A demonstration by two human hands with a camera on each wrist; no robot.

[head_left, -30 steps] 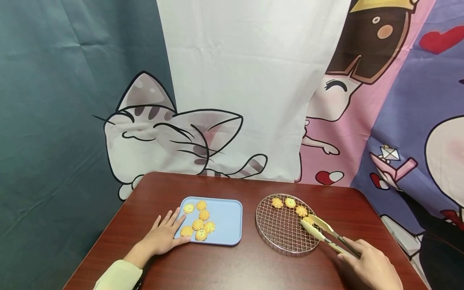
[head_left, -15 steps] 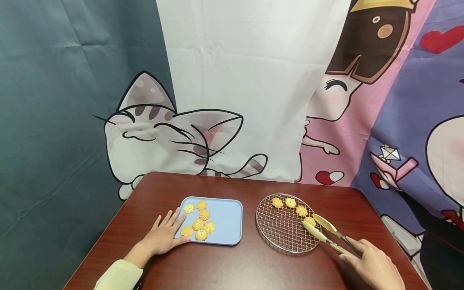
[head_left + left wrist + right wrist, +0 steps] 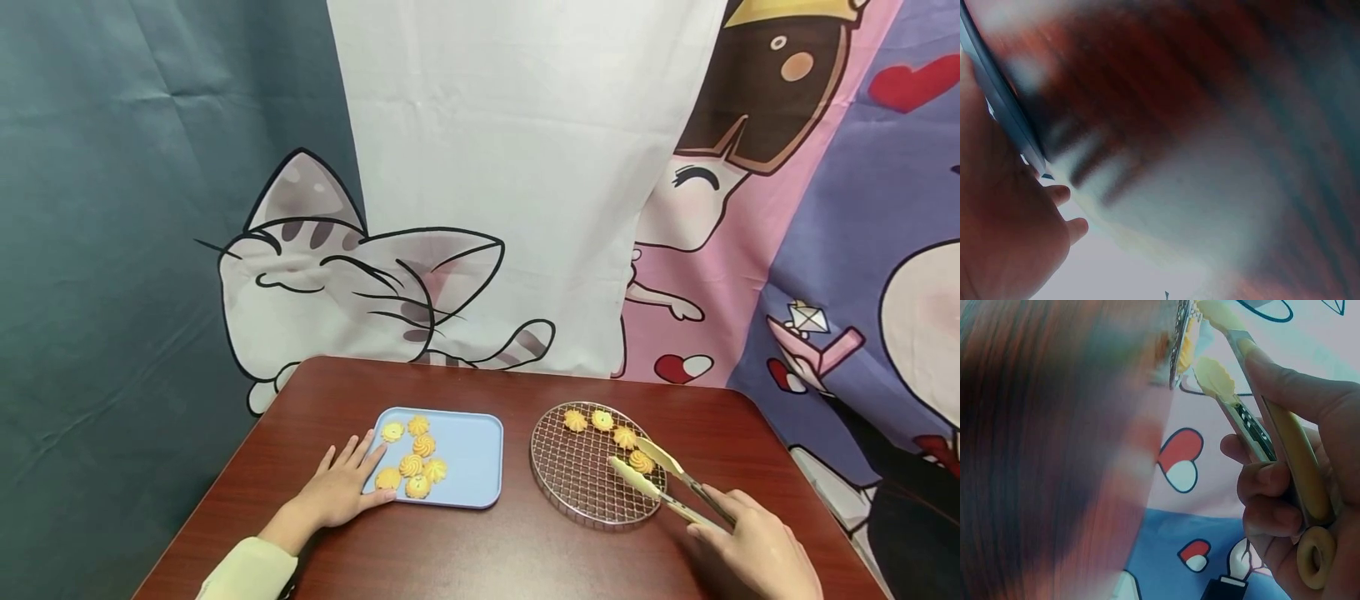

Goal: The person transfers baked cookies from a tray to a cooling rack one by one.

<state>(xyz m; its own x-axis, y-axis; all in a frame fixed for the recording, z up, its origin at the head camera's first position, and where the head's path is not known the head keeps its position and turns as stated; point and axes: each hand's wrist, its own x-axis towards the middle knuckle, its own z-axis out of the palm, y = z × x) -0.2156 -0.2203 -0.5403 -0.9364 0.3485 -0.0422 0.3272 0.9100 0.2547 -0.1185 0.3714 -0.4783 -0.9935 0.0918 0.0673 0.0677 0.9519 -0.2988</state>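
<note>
My right hand (image 3: pixel 757 542) grips a pair of cream-tipped tongs (image 3: pixel 678 500); the right wrist view shows fingers curled round the tongs' handles (image 3: pixel 1300 462). The tong tips stand apart on either side of a swirled cookie (image 3: pixel 641 462) on the round wire rack (image 3: pixel 577 479). Three more cookies (image 3: pixel 625 437) lie along the rack's far right edge. With fingers spread, my left hand (image 3: pixel 337 492) rests on the left edge of the light blue tray (image 3: pixel 472 467). Several cookies (image 3: pixel 412 465) lie on the tray's left half. In the left wrist view the left hand (image 3: pixel 1010 206) touches the tray's edge (image 3: pixel 1007 100).
The dark red wooden table (image 3: pixel 510 558) carries both tray and rack, with a strip of bare wood between them. Behind the table hangs a cartoon-printed curtain (image 3: pixel 480 167).
The tongs have spread and their near tip has moved left, away from the cookie, which now sits between the tips on the rack. The left hand stays on the tray.
</note>
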